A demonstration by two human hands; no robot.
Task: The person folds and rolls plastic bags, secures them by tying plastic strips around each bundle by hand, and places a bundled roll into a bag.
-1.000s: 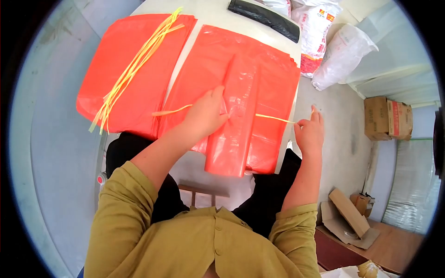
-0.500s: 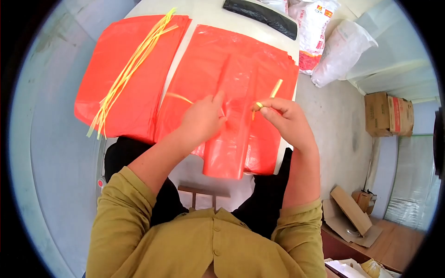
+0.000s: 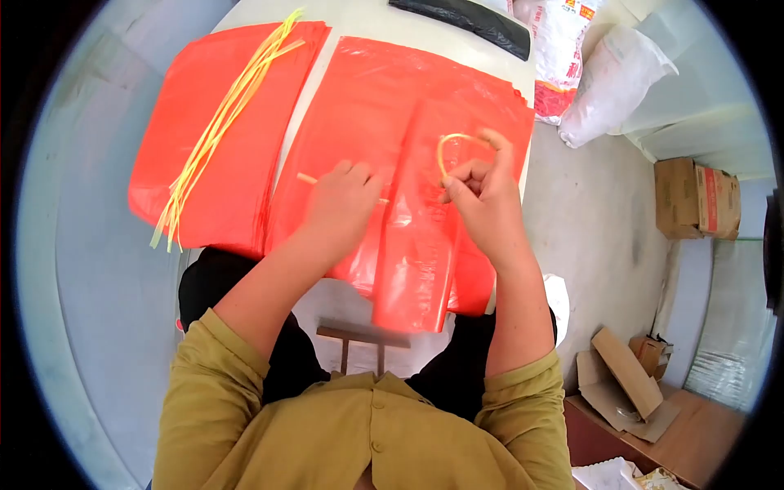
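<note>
A folded red plastic bundle (image 3: pixel 418 237) lies lengthwise on a stack of red plastic sheets (image 3: pixel 351 90). My left hand (image 3: pixel 343 200) is closed at the bundle's left side, pinching a yellow strip (image 3: pixel 306 178) whose ends show on both sides of the fingers. To the right of the bundle, my right hand (image 3: pixel 483 192) pinches a curved length of yellow strip (image 3: pixel 445 147), which arches up between thumb and fingers. Several loose yellow strips (image 3: pixel 214 131) lie across a second red stack (image 3: pixel 175 122) on the left.
A black rolled plastic bundle (image 3: pixel 465 22) is at the table's (image 3: pixel 245 13) far edge. White sacks (image 3: pixel 612 86) stand on the floor beyond its right side. Cardboard boxes (image 3: pixel 698 198) are at the right, with opened cardboard (image 3: pixel 625 380) at lower right.
The yellow strip at my right hand now forms a larger raised loop. My left hand has moved slightly left, and the folded red bundle sits a little farther right and nearer my body.
</note>
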